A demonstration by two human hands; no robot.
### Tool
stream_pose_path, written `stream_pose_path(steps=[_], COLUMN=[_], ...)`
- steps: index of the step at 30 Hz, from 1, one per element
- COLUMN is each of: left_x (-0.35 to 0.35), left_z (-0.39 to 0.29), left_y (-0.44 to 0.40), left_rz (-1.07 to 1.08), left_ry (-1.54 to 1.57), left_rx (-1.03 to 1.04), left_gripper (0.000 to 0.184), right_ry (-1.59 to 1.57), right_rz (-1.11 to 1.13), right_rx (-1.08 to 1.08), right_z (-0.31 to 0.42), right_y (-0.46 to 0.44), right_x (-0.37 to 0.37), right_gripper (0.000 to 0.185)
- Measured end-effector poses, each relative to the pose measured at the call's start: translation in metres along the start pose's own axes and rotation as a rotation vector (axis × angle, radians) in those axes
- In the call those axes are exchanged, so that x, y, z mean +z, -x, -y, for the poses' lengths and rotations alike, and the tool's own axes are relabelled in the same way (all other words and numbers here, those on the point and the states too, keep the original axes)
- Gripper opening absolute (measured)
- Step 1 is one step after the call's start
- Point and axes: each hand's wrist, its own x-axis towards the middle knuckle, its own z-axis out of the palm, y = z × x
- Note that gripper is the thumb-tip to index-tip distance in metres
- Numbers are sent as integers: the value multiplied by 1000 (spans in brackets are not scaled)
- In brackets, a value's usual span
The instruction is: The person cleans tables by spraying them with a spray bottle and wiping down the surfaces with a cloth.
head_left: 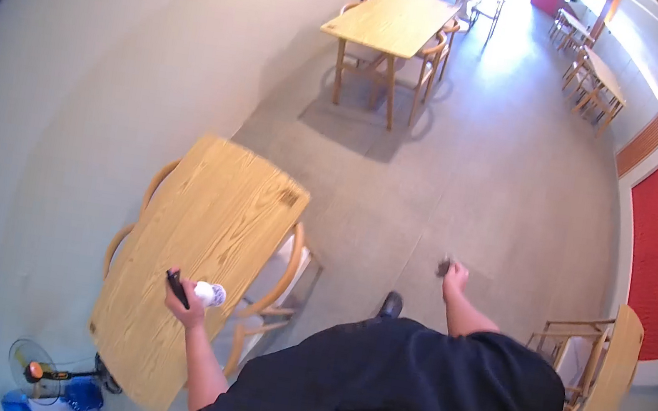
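My left hand [186, 309] is above the near wooden table [196, 195], its fingers closed. In it is a slim black oblong object [177, 288], too small to name surely. A white container with dark print [210, 294] sits right against the same hand and seems gripped with it. My right hand [457, 276] hangs out over the grey floor, fingers pinched on a small dark object [444, 266] whose kind I cannot make out. Below it shows a dark shoe [392, 304].
Wooden chairs [283, 270] stand along the near table's sides. Farther ahead is another wooden table [393, 19] with chairs. At right, a table [604, 387] and chair flank me. A fan [35, 371] stands at lower left by the pale wall [110, 91].
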Motion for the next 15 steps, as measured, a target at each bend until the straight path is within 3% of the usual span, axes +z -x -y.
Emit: stream_pose_path(steps=[3, 5, 10, 12, 13, 15], left_x=[146, 234, 411, 466, 489, 530], left_z=[-31, -62, -149, -165, -168, -165], left_y=[-8, -10, -10, -5, -5, -8], left_rz=[119, 270, 623, 680, 691, 696], left_ry=[148, 220, 324, 508, 513, 457], left_rx=[16, 29, 58, -87, -92, 31], left_gripper=[36, 34, 35, 36, 36, 41], right_ry=[162, -276, -357, -1033, -1347, -1264], right_rz=[107, 53, 30, -6, 108, 123], right_rx=[-54, 121, 300, 866, 874, 828], right_z=[-54, -72, -28, -20, -52, -40], right_y=[-62, -93, -164, -195, -220, -240], right_x=[-41, -57, -105, -97, -74, -71], right_gripper=[34, 33, 33, 37, 40, 41])
